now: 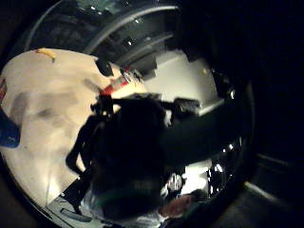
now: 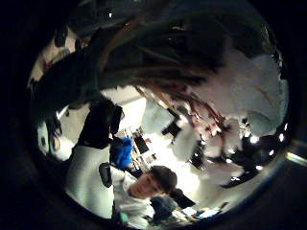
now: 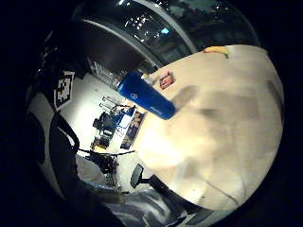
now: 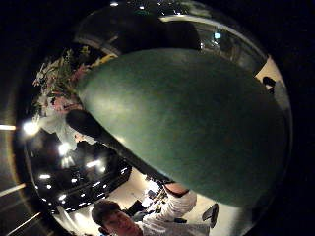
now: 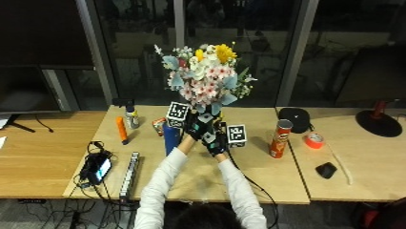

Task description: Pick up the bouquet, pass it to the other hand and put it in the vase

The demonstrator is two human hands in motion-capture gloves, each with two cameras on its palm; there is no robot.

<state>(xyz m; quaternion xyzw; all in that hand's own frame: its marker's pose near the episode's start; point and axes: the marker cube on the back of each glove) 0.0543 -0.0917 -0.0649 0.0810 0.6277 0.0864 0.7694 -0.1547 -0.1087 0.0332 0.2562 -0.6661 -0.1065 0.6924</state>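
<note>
Both my hands are raised together over the middle of the table, my left hand [image 5: 195, 128] and my right hand [image 5: 214, 142] touching one another, fingers curled round the stems of the bouquet [image 5: 206, 78]. It stands upright above my gloves, its white, pink and yellow blooms well clear of the tabletop. In my right palm's thumb-side view the dark green wrap [image 4: 187, 123] fills most of the picture, so it sits close against that palm.

Just beside my left forearm, towards the left edge, stands the blue vase [image 5: 170, 138], upright on the table [image 5: 266, 179]. Further left are an orange tool [image 5: 120, 130] and a small bottle [image 5: 132, 118]. To my right stand a red crisp can [image 5: 279, 138], a roll of orange tape [image 5: 312, 140] and a black pouch [image 5: 296, 119].
</note>
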